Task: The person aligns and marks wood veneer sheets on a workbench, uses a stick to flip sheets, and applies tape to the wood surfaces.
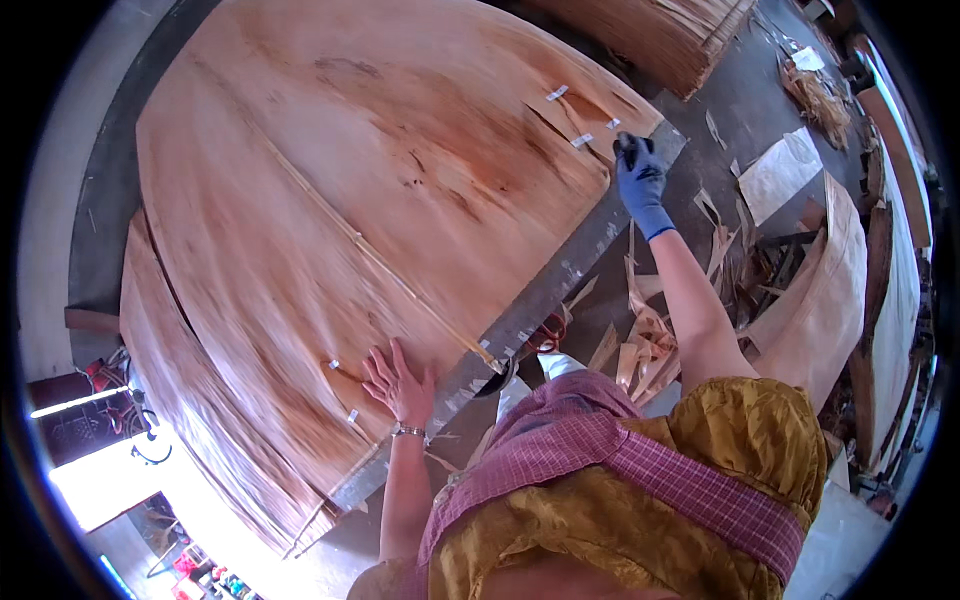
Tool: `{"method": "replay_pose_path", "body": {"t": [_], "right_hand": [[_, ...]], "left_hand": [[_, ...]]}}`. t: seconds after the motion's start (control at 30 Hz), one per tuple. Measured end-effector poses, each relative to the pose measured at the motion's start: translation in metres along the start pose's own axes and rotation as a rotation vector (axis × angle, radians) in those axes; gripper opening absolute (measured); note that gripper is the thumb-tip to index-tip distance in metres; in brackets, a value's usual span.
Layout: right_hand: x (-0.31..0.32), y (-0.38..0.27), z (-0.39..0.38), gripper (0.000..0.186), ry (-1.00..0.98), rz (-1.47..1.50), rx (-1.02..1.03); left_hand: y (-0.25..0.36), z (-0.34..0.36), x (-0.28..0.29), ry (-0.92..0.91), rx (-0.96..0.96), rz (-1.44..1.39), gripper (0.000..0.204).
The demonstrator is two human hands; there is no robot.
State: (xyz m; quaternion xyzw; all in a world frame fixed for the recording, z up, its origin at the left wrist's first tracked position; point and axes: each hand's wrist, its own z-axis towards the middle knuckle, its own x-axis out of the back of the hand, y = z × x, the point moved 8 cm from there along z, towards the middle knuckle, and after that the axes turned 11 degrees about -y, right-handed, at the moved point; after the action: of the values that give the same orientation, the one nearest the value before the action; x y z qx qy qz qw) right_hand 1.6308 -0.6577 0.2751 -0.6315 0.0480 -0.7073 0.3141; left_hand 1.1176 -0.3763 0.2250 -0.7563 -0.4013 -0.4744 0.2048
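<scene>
Pressing down with our bare left hand (398, 385), fingers spread wide and flat, we hold the near edge of the large reddish-brown wood veneer sheet (360, 190). A metal bracelet (408, 431) sits on that wrist. Our right hand (640, 180), in a blue glove, reaches far out and is closed around a small dark tool (628, 146) at the sheet's far corner; what kind of tool it is we cannot tell.

The sheet lies flat on a stack of similar sheets and fills most of the view. Its long axis runs from lower left to upper right, as does a thin pale seam (370, 250) down its middle. A long grey metal straightedge (540, 300) lies along the sheet's right edge, on the same line, between our two hands.

Small white tape strips (582, 140) cross dark splits near the far corner, and two more sit close to the left hand. Right of the straightedge, pale veneer scraps (650, 345) litter the grey floor (730, 110), and another pile of veneer (670, 35) stands at the top.
</scene>
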Motion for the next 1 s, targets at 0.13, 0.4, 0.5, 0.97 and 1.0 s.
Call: {"method": "replay_pose_path", "body": {"t": [0.13, 0.4, 0.5, 0.97, 1.0], "right_hand": [[-0.006, 0.011, -0.016, 0.047, -0.014, 0.185, -0.112], [-0.019, 0.042, -0.001, 0.045, -0.256, 0.36, -0.369], [-0.029, 0.037, -0.009, 0.055, -0.207, -0.112, -0.234], [-0.073, -0.225, -0.217, 0.038, -0.693, 0.378, 0.469], [-0.07, -0.248, -0.241, 0.044, -0.704, 0.267, 0.589]], "left_hand": [[-0.002, 0.003, 0.003, 0.028, -0.003, 0.001, 0.088], [-0.006, 0.001, 0.003, 0.051, -0.007, -0.035, 0.088], [-0.001, 0.001, 0.004, 0.058, -0.022, -0.021, 0.087], [-0.061, -0.025, 0.055, 0.392, -0.141, -0.326, 0.068], [-0.096, -0.03, 0.052, 0.417, -0.037, -0.338, 0.068]]}}
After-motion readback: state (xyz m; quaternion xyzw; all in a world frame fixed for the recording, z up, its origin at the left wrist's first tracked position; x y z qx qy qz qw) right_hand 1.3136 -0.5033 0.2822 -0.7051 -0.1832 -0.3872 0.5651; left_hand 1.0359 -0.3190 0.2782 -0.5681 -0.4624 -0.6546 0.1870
